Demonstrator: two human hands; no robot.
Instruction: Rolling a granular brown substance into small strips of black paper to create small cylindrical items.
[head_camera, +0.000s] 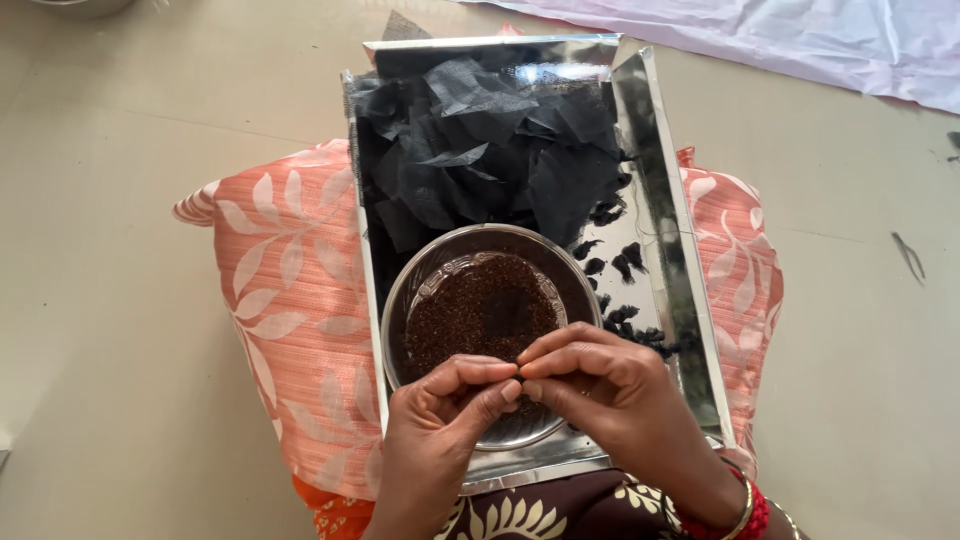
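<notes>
Looking down at a pale floor (120, 330) with an orange-pink leaf-print cushion (285, 300) on it, and a shiny silver tray (665, 230) sitting across the cushion. The far half of the tray is heaped with loose squares of black netting (480, 160), and a few small black tied-up bundles (625, 262) are scattered along its right side. Closer in, a round steel bowl (420, 270) rests on the tray, filled with fine dark brown grains (480, 310).

Both hands meet right over the near rim of that bowl. The left hand (440, 420) has thumb and forefinger pinched tight together, other fingers curled under. The right hand (610, 385) is pinched the same way, and its fingertips (530, 365) are touching the left ones. So both grips are closed down to nothing, nipping something tiny between them; honestly it's hidden by the fingers, I can't tell what it is, maybe a bit of the netting. A red and gold bangle (745, 510) sits on the right wrist. A pale pink cloth (800, 40) lies at the top right.
</notes>
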